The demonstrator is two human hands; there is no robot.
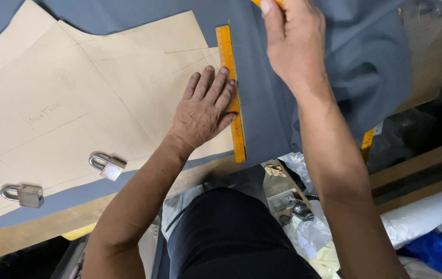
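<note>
Head view: our left hand (205,106) lies flat, fingers spread a little, palm down on the orange ruler (231,93), pinning it along the right edge of the tan paper pattern (76,103). No pinch there, just pressing down w/ fingertips on the ruler's face. Our right hand (293,39) sits further up near the frame top, thumb and fingers pinched together on a small orange-yellow object (256,2), prob. chalk or a marker, but most of it is cut off so we can't tell for sure. Its tip is out of view too.

Ruler runs nearly straight away from us, over the grey-blue fabric (267,103), its near end reaching the fabric's front edge by the wooden table edge (35,232). Pattern lies flat on the fabric, w/ pencil lines across it. Two padlocks (108,165) (23,195) sit on the pattern's lower left as weights, well apart from both hands.

Progress, as we judge it: pattern is laid and weighted, ruler aligned. No marked line shows on the fabric beside the ruler, no cut visible either, so marking along that edge looks not yet done. Fabric at right is bunched, not smoothed.
</note>
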